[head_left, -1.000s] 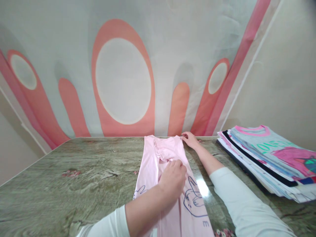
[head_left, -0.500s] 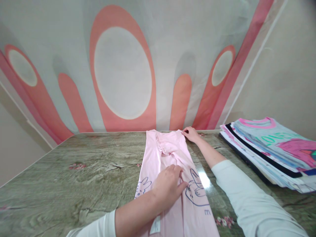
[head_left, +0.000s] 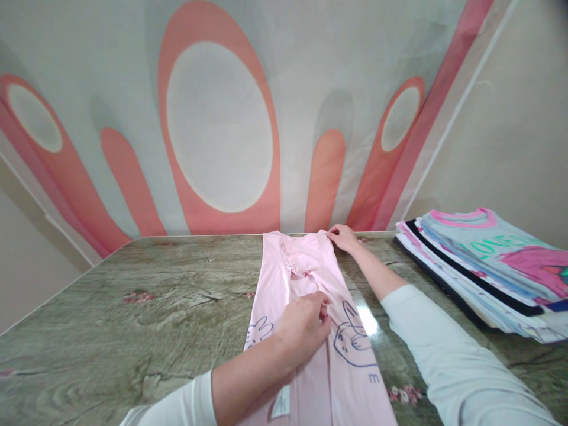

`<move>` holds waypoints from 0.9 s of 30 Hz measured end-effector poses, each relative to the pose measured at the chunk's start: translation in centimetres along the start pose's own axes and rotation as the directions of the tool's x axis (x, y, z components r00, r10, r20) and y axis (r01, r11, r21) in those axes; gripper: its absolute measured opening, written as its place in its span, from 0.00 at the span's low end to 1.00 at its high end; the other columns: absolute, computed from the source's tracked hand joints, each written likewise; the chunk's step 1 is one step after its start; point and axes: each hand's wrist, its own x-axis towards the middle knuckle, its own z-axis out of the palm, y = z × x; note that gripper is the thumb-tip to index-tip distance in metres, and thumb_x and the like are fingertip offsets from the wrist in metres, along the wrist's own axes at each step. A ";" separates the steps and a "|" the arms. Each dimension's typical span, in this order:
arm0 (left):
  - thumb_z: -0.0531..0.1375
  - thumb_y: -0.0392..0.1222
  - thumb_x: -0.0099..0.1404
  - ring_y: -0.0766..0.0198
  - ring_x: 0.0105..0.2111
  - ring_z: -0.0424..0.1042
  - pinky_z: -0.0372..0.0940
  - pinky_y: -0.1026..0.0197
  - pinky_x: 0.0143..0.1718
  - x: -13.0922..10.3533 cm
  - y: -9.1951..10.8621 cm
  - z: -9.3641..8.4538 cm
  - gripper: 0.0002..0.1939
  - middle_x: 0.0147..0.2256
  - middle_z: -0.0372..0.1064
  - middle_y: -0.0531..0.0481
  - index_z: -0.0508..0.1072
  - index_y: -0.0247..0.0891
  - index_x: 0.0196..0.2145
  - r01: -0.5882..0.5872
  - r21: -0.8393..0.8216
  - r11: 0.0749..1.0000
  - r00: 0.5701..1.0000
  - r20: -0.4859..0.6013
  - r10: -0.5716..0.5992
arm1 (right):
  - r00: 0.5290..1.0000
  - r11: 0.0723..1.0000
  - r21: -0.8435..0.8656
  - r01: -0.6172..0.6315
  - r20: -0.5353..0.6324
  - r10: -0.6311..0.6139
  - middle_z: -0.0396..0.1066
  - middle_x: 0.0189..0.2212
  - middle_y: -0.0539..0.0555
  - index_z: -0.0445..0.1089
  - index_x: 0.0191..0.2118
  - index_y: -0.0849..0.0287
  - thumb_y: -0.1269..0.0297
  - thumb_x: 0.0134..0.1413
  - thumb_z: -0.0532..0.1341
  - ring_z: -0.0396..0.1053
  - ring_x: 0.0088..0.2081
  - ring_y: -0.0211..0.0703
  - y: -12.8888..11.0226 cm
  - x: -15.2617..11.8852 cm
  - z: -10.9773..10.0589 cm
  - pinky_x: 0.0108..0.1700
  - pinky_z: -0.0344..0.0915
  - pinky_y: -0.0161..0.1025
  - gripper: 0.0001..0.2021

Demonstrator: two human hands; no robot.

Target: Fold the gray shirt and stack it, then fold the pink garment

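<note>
A pink shirt [head_left: 355, 390] with bunny line drawings lies lengthwise, its two sides folded in toward the middle and its top end at the table's far edge. My right hand [head_left: 343, 238] pinches the far right corner of the shirt between thumb and fingers. Over the middle of the cloth is my left hand [head_left: 304, 325], its fingers and thumb drawn together on the fabric near the right fold. The exact bit of cloth in them is hidden. Below my left wrist a white label [head_left: 280, 402] shows on the shirt.
To the right stands a stack of folded clothes [head_left: 483, 266], a grey top with a pink collar uppermost. The wood-patterned table [head_left: 177, 331] ends at a wall [head_left: 297, 118] with large pink and white shapes.
The fingers and thumb of my left hand, parted before, have closed together over the shirt. My right hand stays at the far corner. The view has shifted slightly.
</note>
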 end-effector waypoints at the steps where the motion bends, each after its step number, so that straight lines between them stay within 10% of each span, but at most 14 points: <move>1: 0.53 0.34 0.54 0.62 0.32 0.70 0.62 0.64 0.32 0.0 0.0 0.1 0.16 0.31 0.71 0.51 0.68 0.39 0.42 0.000 0.000 1.000 1.000 0.001 0.000 | 1.000 1.000 -0.005 -0.010 -0.003 0.010 0.72 0.28 0.52 0.70 0.28 0.59 0.65 0.48 0.59 0.68 0.31 0.38 -0.1 0.0 0.0 0.35 0.60 0.33 0.05; 15: 0.50 0.30 0.61 0.58 0.36 0.68 0.63 0.58 0.39 -0.5 0.9 -0.7 0.11 0.34 0.68 0.45 0.70 0.34 0.36 -0.134 0.344 0.930 0.987 0.132 0.093 | 0.988 0.987 -0.073 -0.142 -0.065 0.137 0.73 0.36 0.56 0.69 0.39 0.61 0.71 0.50 0.58 0.70 0.38 0.41 -0.1 0.1 0.5 0.42 0.61 0.36 0.09; 27: 0.52 0.39 0.66 0.60 0.51 0.58 0.53 0.56 0.54 -0.1 -0.2 -0.4 0.12 0.49 0.61 0.48 0.66 0.39 0.47 -0.300 0.268 0.915 0.953 0.055 0.296 | 0.990 0.988 -0.072 -0.139 -0.033 0.137 0.73 0.36 0.58 0.67 0.45 0.64 0.65 0.50 0.59 0.70 0.37 0.42 0.4 0.3 0.2 0.41 0.62 0.36 0.15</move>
